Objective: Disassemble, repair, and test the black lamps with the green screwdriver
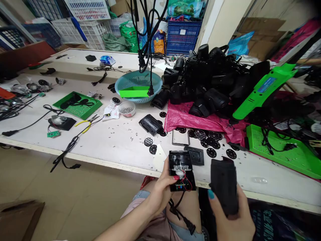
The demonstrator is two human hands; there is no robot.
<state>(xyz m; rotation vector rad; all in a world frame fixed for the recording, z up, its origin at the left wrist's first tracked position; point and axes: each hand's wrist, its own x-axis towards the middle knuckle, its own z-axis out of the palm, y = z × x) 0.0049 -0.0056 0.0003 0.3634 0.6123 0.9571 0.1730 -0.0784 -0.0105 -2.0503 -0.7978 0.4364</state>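
Note:
My left hand (165, 182) grips an opened black device housing (181, 157) near the table's front edge. Inside it show a motor, red wires and a small circuit board, and its black power cord (184, 219) hangs over my lap. In my right hand (233, 214) is a black plastic cover (223, 184), held upright with the thumb on its left edge. The two pieces are apart. Just beyond the housing lie a flat black plate (197, 156) and a thin rectangular frame (181, 138).
A green electric screwdriver (264, 87) hangs at the right above a green tray (301, 157). Black devices (213, 77) are heaped on a pink sack (200, 122). Perforated discs (211, 152), a screw tub (126, 109), a blue basket (119, 82) and yellow pliers (86, 124) are also around.

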